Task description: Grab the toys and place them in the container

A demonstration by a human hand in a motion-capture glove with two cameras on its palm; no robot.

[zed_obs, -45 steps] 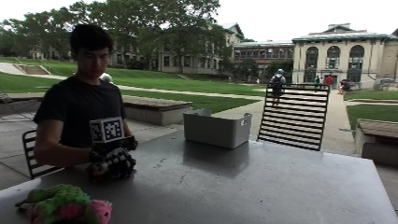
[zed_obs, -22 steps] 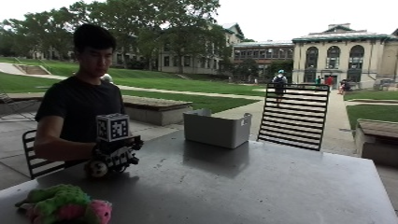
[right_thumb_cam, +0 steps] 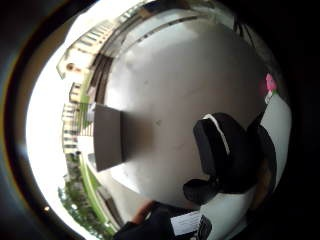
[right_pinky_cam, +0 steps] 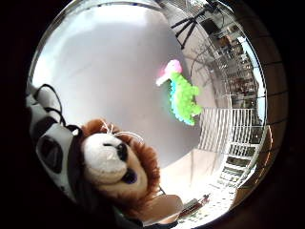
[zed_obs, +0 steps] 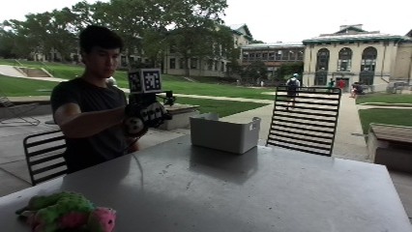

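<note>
- Person seated at far-left side of the grey surface [zed_obs: 257, 188], black chair behind.
- Gloved right hand [zed_obs: 145, 116] raised well above the surface, at chest height, between person and container.
- Hand's fingers curled round a small lion plush [right_pinky_cam: 116, 164]: white muzzle, dark eyes, brown mane. Seen close in little-finger-side palm view, pressed against the glove. In outside view only a dark/pale bit [zed_obs: 134, 125] shows under the hand.
- Grey container [zed_obs: 224, 133]: rectangular, open top, sits on far edge of the surface, to one side of the raised hand, apart from it. Inside not visible. Thumb-side palm view shows it as a dark box [right_thumb_cam: 107, 137] at the surface edge, below the hand.
- Green/pink plush toy [zed_obs: 67, 213] lies on near-left corner of the surface, well apart from container & hand. Also seen from little-finger-side view [right_pinky_cam: 183, 93], lying flat on the surface.
- Other hand: can't tell, hidden.
- Black slatted chair [zed_obs: 306, 121] stands behind the surface, just beside the container.
- Lawn, trees, buildings behind.
</note>
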